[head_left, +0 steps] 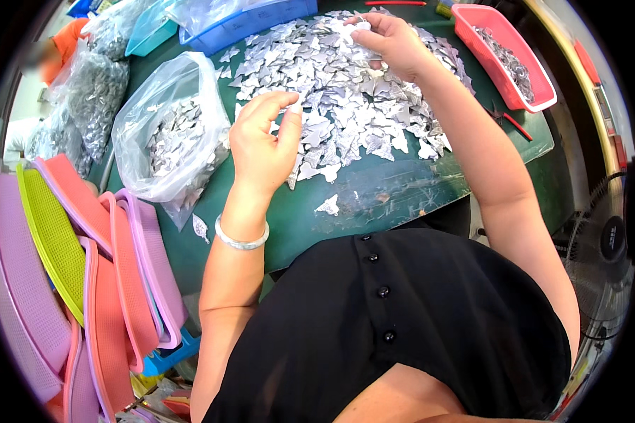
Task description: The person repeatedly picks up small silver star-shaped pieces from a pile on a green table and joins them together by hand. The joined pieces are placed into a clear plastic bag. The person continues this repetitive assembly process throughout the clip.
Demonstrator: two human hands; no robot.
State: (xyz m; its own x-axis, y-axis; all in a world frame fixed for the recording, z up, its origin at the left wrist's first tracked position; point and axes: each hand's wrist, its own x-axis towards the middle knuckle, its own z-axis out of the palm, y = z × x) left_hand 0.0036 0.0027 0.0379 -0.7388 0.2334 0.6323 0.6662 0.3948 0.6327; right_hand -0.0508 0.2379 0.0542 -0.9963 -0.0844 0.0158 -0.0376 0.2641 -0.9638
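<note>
A wide heap of small flat silver metal pieces (346,92), with pointed, wing-like outlines, covers much of the green table (402,190). My left hand (263,144) is over the heap's near left edge, its thumb and forefinger curled together; what they pinch, if anything, I cannot make out. At the far side, my right hand (394,48) has its thumb and fingers closed on a small silver metal piece (362,26). One loose piece (328,204) lies near the table's front edge. Left of my left hand stands an open clear plastic bag (137,155) partly filled with similar pieces.
A pink basket (543,95) of metal parts stands far right, red-handled pliers (516,127) beside it. Blue (250,22) and teal bins (152,39) line the back. Stacked coloured baskets (53,240) crowd the left. A fan (607,240) is at right; another person's orange sleeve (67,44) shows far left.
</note>
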